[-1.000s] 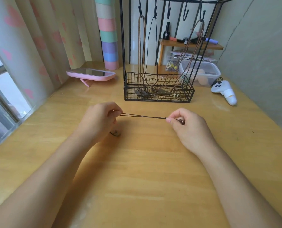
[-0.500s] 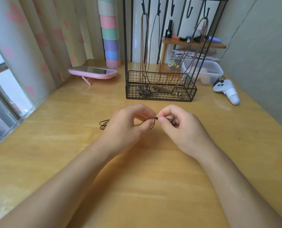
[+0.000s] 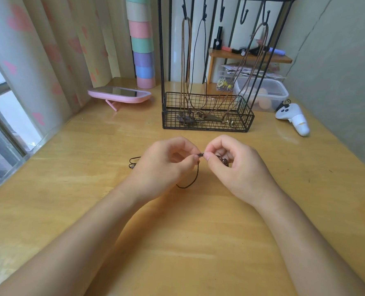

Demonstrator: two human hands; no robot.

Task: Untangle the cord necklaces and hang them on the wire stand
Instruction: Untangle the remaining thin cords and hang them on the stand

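pink mirror [image 3: 119, 94] | pastel column [image 3: 142, 41] | white controller [image 3: 292, 118] | plastic tub [image 3: 262, 92]

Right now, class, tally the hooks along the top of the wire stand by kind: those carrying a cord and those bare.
Hooks carrying a cord: 3
Bare hooks: 2
Total: 5

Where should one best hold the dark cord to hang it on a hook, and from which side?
Probably its slack loop, from above: the dark cord sags open below the left hand, while the knot is pinched between it and the right hand.
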